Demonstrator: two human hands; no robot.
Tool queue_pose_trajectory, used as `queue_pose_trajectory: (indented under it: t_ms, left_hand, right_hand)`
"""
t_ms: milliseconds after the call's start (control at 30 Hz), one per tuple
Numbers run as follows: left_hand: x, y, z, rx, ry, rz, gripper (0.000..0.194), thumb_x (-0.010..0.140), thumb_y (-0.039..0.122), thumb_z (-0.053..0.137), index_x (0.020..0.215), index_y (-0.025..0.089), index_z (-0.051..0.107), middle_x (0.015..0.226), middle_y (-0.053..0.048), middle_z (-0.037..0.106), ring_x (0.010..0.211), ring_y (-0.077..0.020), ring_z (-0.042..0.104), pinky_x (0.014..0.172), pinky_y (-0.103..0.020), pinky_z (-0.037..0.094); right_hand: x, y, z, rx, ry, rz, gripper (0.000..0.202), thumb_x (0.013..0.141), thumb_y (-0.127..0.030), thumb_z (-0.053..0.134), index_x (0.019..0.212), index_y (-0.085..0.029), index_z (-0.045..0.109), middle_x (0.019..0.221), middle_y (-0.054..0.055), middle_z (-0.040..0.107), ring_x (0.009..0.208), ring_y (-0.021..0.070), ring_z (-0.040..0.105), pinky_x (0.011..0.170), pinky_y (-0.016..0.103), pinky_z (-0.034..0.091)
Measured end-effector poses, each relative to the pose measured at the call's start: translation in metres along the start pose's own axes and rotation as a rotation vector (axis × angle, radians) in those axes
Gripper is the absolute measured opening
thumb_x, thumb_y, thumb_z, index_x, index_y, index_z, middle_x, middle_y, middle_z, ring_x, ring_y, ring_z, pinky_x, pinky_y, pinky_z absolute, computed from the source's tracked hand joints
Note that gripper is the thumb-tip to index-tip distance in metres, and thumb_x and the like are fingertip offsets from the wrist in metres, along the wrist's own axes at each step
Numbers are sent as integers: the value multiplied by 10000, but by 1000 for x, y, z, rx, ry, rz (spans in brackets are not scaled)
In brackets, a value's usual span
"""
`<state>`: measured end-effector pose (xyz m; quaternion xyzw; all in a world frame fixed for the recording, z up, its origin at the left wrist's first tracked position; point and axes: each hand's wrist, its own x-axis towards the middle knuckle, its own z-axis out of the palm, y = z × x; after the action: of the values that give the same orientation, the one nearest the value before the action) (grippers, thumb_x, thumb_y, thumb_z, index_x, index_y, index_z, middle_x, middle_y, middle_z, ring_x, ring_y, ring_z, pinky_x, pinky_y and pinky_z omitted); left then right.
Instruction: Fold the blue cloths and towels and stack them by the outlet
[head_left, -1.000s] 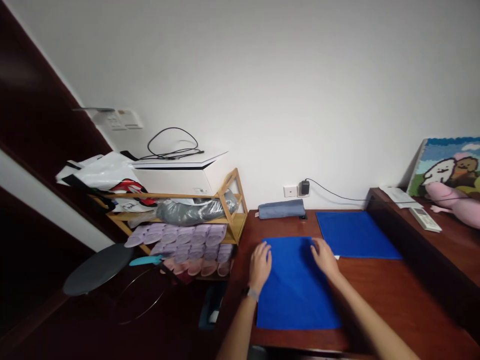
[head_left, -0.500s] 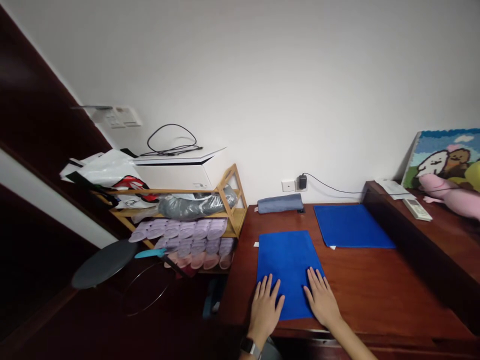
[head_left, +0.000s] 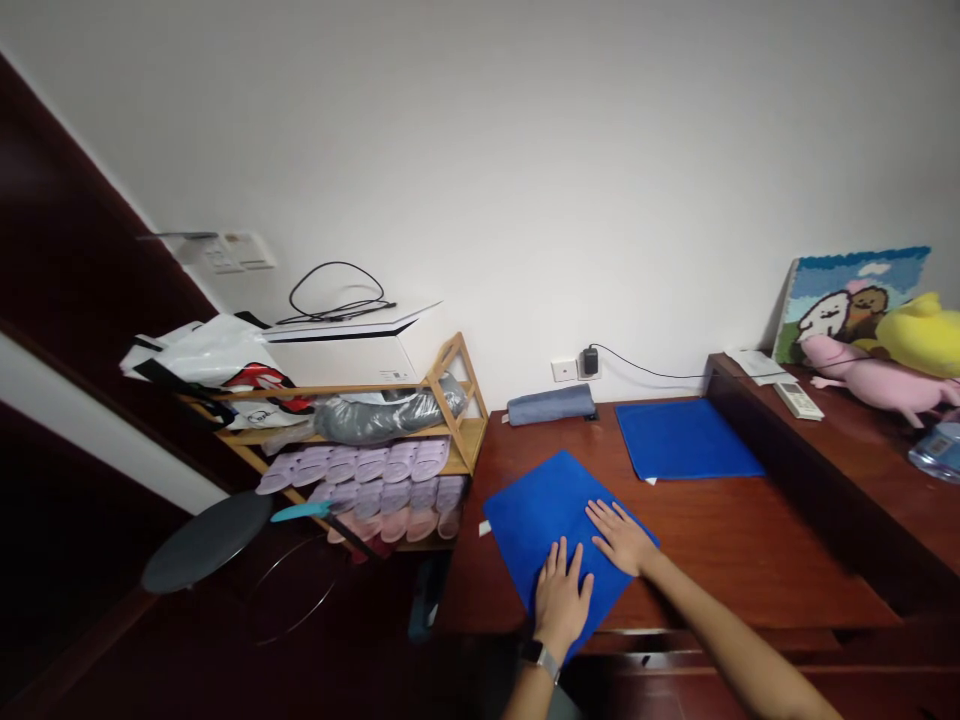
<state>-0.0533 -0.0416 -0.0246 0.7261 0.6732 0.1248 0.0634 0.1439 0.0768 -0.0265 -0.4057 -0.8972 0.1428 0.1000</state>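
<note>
A blue cloth (head_left: 547, 500) lies flat on the wooden desk, turned at an angle, with a white tag at its left corner and its near corner over the desk's front edge. My left hand (head_left: 561, 592), with a watch on the wrist, rests on the near part of the cloth, fingers spread. Farther up and to the right, my right hand (head_left: 621, 538) lies flat on the same cloth, fingers stretched out. A second blue cloth (head_left: 686, 440) is spread at the back right of the desk. Nothing is gripped in either hand.
A rolled grey-blue cloth (head_left: 551, 404) lies against the wall. To the left stand a wooden rack (head_left: 469, 440) with slippers and a round stool (head_left: 210, 540). A raised ledge on the right holds a remote control (head_left: 798, 401) and a pink plush toy (head_left: 870, 372).
The near blue cloth has turned from roughly square-on to a diamond position. Both hands have shifted with it, the right one up and leftward, the left one rightward. The view has swung slightly right.
</note>
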Motion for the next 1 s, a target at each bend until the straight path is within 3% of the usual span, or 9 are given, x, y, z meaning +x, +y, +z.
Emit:
queue_pose_trajectory:
  t_ms: [67,133,267,400,533,667,800,900,1000]
  left_hand:
    - [0,6,-10,2,9,-2,498,1084,447,378,1454,261,656,1546,-118,603,1405,-335,570,1149,-543,481]
    - [4,5,-17,3,49,56,475,1090,386,363,1438,267,664,1531,-91,622,1400,-304,571,1181,-525,455]
    - [15,-14,-14,26,64,189,516,1079,381,419,1583,300,494,1673,-59,456,1541,-278,412,1257,-521,370]
    - [15,-25,2,36,40,175,535,1097,415,363,1624,335,418,1706,-35,398,1568,-264,371,1274,-525,344]
    - [4,-10,5,40,6,90,591,1079,508,376,1616,274,449,1694,-101,412,1545,-320,403,1237,-538,384]
    - [8,11,-2,40,34,52,515,1059,444,401,1472,246,637,1495,-146,636,1370,-363,578,1128,-561,473]
    - [42,14,-6,-17,146,170,514,1080,368,364,1553,268,538,1603,-88,545,1488,-299,473,1219,-530,402]
    - [65,7,0,-25,77,208,524,1087,416,387,1593,314,475,1674,-53,455,1547,-282,404,1257,-540,363]
    - [72,1,12,-17,43,186,535,1092,422,377,1616,332,434,1691,-45,423,1564,-278,378,1276,-551,337]
  right_hand:
    - [7,11,-16,6,-55,-61,624,1039,-421,408,1638,-251,388,1711,55,342,1611,255,256,1316,520,184]
    - [9,13,-19,-7,-28,-12,637,1019,-362,427,1644,-252,374,1723,57,319,1618,251,231,1318,515,184]
    - [-5,-4,16,-28,190,293,633,1076,-367,269,1682,-181,262,1736,89,283,1624,244,212,1318,511,206]
    - [-20,-13,51,-52,219,413,679,1085,-481,249,1669,-138,298,1719,112,314,1619,276,227,1323,534,181]
    - [-12,8,36,-71,150,291,662,1077,-483,279,1660,-172,332,1724,93,300,1616,257,236,1321,507,184]
    - [6,33,11,-93,98,141,614,1057,-389,323,1648,-230,369,1716,62,339,1609,225,261,1316,490,200]
    - [12,40,14,-78,178,367,653,1073,-401,229,1663,-136,320,1721,119,318,1616,250,239,1307,506,225]
    - [11,40,22,-61,166,448,677,1072,-432,225,1664,-114,314,1717,125,322,1620,256,227,1311,512,212]
    - [10,44,25,-52,167,500,689,1073,-442,210,1668,-105,297,1730,120,283,1621,249,217,1320,499,189]
